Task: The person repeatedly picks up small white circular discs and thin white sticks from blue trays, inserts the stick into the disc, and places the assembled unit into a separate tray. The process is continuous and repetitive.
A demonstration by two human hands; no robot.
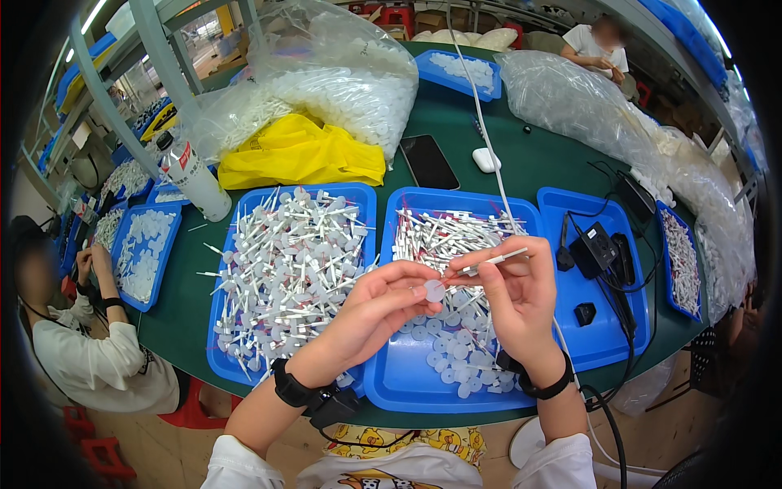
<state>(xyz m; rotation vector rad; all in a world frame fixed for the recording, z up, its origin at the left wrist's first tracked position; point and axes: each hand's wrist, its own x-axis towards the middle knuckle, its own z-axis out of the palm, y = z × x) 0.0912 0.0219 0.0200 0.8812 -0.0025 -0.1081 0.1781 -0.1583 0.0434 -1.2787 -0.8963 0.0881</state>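
My left hand (379, 308) pinches a round translucent white disc (435, 291) between thumb and fingers. Close beside it, my right hand (521, 301) grips a thin white stick (503, 258), whose reddish end points toward the disc. Whether the two pieces touch is too small to tell. Under both hands lies a blue tray (399, 383) with white sticks (440, 232) at its far end and loose discs (464, 359) nearer me. To its left, another blue tray (218, 326) is heaped with sticks that have discs on them (293, 261).
A blue tray (586, 342) at right holds a black adapter (599, 248) and cables. Behind the trays are a phone (429, 162), white earbud case (486, 160), yellow bag (301, 159), bottle (195, 179) and large plastic bag (350, 81). A white cable (489, 138) crosses the table. Other people sit left and far right.
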